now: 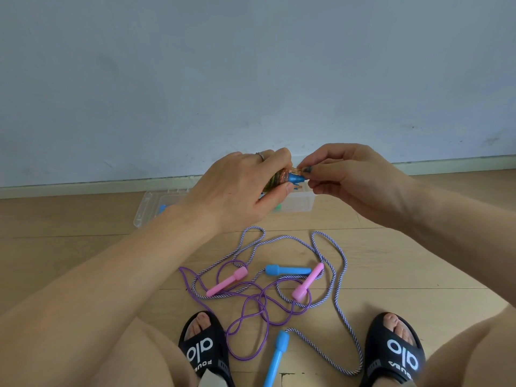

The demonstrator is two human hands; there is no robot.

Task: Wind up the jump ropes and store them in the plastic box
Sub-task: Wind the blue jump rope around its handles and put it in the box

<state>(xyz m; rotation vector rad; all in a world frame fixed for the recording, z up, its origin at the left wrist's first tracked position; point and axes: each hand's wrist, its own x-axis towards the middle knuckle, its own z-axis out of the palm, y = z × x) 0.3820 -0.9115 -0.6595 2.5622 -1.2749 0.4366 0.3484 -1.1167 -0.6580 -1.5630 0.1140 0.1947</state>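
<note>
My left hand [237, 188] grips a wound-up jump rope bundle [282, 178] with multicoloured cord and blue handles, held in the air over the clear plastic box [303, 203]. My right hand [343, 177] pinches the tip of the bundle's blue handle and cord end. On the floor lie two loose ropes, tangled together: a purple rope [251, 305] with pink handles [227, 282] and a striped white-purple rope [335, 252] with blue handles [287, 270]. The box holds coloured pieces, mostly hidden behind my hands.
The box stands by the skirting board [83, 188] of a grey wall. My two feet in black slippers [205, 350] frame the loose ropes near the bottom. Wooden floor [405, 261] spreads left and right of the ropes.
</note>
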